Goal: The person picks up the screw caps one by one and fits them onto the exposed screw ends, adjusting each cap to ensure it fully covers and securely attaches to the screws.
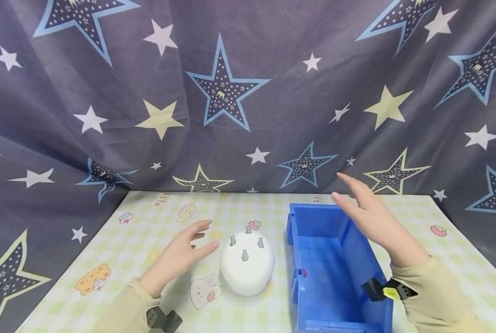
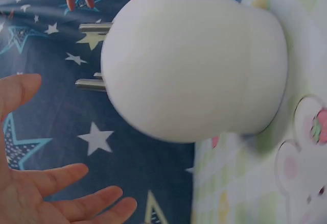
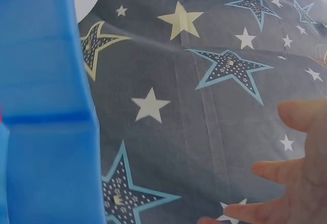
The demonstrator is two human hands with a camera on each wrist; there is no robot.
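Observation:
A white, rounded object (image 1: 247,273) with several short metal pegs (image 1: 244,255) on its top stands on the table. Just left of it my left hand (image 1: 180,253) hovers with fingers spread and apart from it; the left wrist view shows the same gap beside the white object (image 2: 194,66). My right hand (image 1: 370,216) is held above the right wall of a blue plastic bin (image 1: 331,282), its fingers loosely extended and holding nothing. In the right wrist view the bin's wall (image 3: 46,81) fills the left side, away from the fingers (image 3: 278,172).
A green-and-white checked tablecloth (image 1: 119,249) with cartoon prints covers the table. Behind it hangs a dark curtain (image 1: 231,157) patterned with stars. A small red spot (image 1: 304,273) shows at the bin's left wall. Dark cameras (image 1: 164,320) are strapped to both wrists.

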